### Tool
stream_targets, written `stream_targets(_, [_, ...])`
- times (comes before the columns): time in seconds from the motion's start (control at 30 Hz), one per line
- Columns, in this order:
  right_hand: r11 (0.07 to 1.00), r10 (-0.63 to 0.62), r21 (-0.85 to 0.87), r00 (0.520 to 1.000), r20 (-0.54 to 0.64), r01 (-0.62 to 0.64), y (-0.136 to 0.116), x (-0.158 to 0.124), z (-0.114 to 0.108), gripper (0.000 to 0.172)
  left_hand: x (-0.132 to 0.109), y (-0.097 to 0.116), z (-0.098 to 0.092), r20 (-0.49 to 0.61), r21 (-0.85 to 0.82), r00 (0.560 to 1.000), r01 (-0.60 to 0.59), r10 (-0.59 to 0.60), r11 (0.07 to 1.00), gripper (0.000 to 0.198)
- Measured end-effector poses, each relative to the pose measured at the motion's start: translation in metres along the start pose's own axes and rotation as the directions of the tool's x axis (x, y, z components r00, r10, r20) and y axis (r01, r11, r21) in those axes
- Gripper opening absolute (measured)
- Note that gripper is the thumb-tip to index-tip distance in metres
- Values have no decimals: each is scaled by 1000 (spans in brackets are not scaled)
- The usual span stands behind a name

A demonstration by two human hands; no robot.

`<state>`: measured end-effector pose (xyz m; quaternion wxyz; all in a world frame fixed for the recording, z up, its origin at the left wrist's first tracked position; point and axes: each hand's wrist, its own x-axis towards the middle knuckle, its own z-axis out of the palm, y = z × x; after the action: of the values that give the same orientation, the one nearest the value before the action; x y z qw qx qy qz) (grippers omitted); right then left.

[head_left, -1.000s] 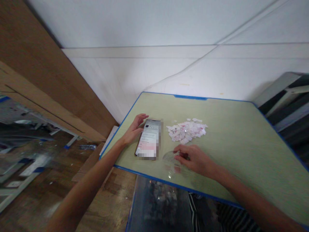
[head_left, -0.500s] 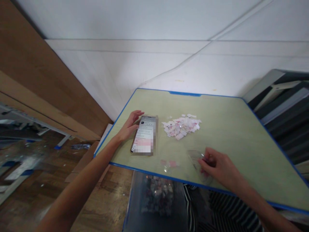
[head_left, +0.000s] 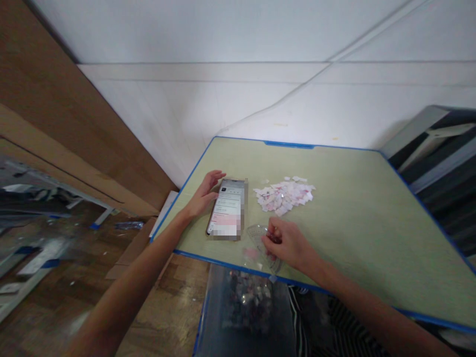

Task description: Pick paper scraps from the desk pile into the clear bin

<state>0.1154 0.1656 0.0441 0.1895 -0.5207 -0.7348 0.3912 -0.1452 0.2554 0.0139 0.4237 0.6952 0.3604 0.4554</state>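
My left hand (head_left: 207, 192) lies at the left edge of a smartphone (head_left: 227, 208), fingers stretched out and thumb at the phone's side. The phone rests face up with its screen lit. My right hand (head_left: 284, 243) is closed on a clear plastic protractor (head_left: 257, 231), whose curved edge touches down near the table's front edge. Pinkish paper scraps (head_left: 250, 253) lie just left of the protractor, and one small scrap (head_left: 273, 278) is at the blue rim below it. Beyond my right hand sits a loose pile of torn white and pink paper pieces (head_left: 284, 196).
The pale green tabletop (head_left: 353, 208) has a blue rim and stands against a white wall (head_left: 178, 109). Below its front edge is a translucent bin (head_left: 223, 317) with many scraps inside. Grey folded furniture (head_left: 442, 144) leans at right; a brown cardboard panel (head_left: 74, 119) stands at left.
My right hand has moved left with the protractor, up to the pinkish scraps. One small scrap now shows at the front rim. My left hand stays beside the phone.
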Motion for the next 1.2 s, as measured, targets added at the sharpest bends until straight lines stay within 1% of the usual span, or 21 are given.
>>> stream_targets(0.1, [999,-52,-14,999,18,52,2,6,-4,17,0,0,0,0,-6,1000,-3,3,1000,58])
stream_targets(0.27, [989,-118,-87,993,27,120,16,15,-26,5,1,1,1,12,-11,1000,-11,11,1000,59])
stream_targets(0.33, [981,-144,-128,989,29,147,20,16,-30,3,1,1,1,14,-14,1000,-13,13,1000,59])
stream_targets(0.43, [968,-183,-169,982,45,188,21,16,-25,10,0,0,1,15,-15,1000,-12,13,1000,59])
stream_targets(0.53, [958,-208,-189,976,68,218,16,14,-17,15,0,1,1,18,-11,1000,-12,12,1000,58])
stream_targets(0.77, [946,-232,-200,964,133,255,5,9,-10,17,-1,7,2,26,23,999,-44,43,999,55])
stream_targets(1.0, [950,-239,-154,949,206,273,2,7,-5,19,-1,5,2,31,93,996,-86,83,992,55])
stream_targets(1.1, [948,-246,-148,942,228,283,0,6,-4,19,-2,4,1,-10,187,989,-142,146,972,48])
stream_targets(1.13, [946,-250,-145,939,237,289,0,6,-3,20,-2,4,0,-40,237,981,-173,188,956,44])
stream_targets(1.2, [943,-265,-134,930,254,305,0,5,-1,20,-4,9,0,-106,364,950,-236,292,901,37])
